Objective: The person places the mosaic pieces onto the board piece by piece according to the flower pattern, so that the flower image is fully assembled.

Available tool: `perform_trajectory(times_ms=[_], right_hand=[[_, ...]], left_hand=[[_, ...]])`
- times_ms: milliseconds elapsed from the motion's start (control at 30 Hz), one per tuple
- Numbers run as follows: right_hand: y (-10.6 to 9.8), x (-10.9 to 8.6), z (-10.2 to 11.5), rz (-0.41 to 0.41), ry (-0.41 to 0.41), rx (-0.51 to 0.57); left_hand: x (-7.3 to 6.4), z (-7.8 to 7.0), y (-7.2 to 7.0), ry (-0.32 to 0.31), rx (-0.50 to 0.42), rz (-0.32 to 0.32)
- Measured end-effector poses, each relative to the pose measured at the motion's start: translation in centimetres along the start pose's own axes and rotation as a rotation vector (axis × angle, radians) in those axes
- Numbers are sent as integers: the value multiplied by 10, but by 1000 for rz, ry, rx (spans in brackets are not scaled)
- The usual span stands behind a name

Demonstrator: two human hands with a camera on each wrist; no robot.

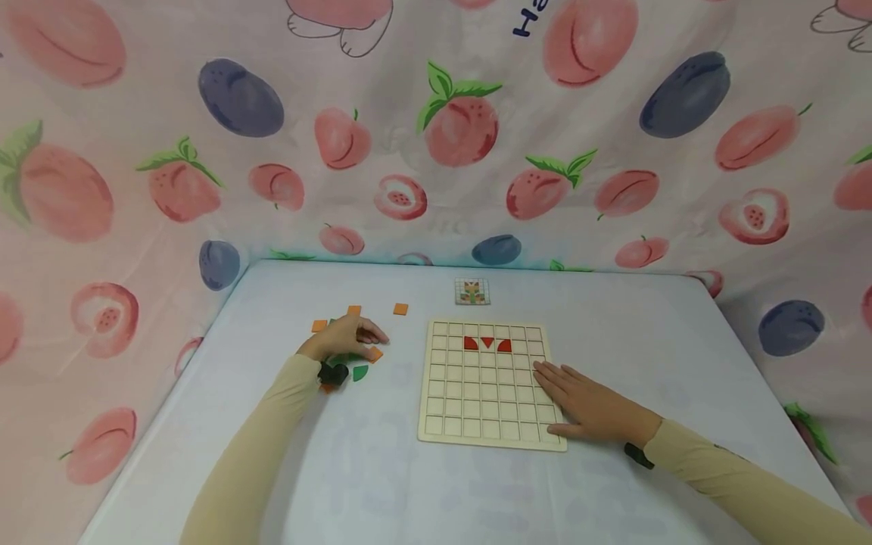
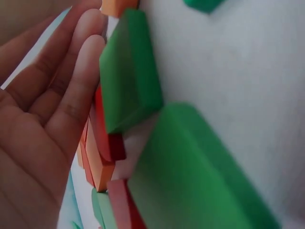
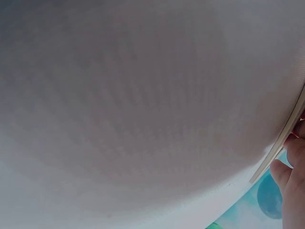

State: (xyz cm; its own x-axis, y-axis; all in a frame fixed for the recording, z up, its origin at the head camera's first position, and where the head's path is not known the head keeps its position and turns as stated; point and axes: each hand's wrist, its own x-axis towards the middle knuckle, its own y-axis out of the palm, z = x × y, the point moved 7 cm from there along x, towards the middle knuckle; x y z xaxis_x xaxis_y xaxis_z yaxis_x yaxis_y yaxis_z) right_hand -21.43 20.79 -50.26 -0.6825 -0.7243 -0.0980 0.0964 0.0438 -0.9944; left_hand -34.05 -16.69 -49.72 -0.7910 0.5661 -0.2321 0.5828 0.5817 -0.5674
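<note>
My left hand (image 1: 346, 337) hovers over a loose group of coloured tiles, its fingers loosely bent. An orange tile (image 1: 376, 354) lies by its thumb, and a green rounded tile (image 1: 360, 372) sits just nearer. In the left wrist view the fingertips are beside a green tile (image 2: 126, 71), with red and orange tiles behind; whether they touch is unclear. The right hand (image 1: 599, 405) rests flat on the right edge of a pale gridded board (image 1: 471, 389). Three red pieces lie on the board: a triangle (image 1: 487, 343) between two rounded pieces (image 1: 471, 344).
A small pattern card (image 1: 472, 291) lies behind the board. Orange squares (image 1: 400, 309) are scattered at the back left of the white table (image 1: 381, 469). A fruit-printed cloth (image 1: 395, 98) hangs behind the table.
</note>
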Motion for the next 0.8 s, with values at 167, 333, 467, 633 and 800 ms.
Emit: perform_trajectory(times_ms=[167, 333, 467, 633, 800], right_hand=[[-3, 0, 2, -13, -8, 0], [-3, 1, 1, -9, -5, -9], [-4, 0, 1, -7, -4, 8], [-4, 1, 1, -6, -7, 11], [-3, 0, 2, -33, -22, 4]], left_hand=[[-3, -2, -2, -11, 53, 15], [-5, -2, -4, 0, 81, 20], [-3, -3, -4, 10, 104, 7], [2, -3, -1, 50, 160, -32], [5, -2, 1, 40, 167, -96]])
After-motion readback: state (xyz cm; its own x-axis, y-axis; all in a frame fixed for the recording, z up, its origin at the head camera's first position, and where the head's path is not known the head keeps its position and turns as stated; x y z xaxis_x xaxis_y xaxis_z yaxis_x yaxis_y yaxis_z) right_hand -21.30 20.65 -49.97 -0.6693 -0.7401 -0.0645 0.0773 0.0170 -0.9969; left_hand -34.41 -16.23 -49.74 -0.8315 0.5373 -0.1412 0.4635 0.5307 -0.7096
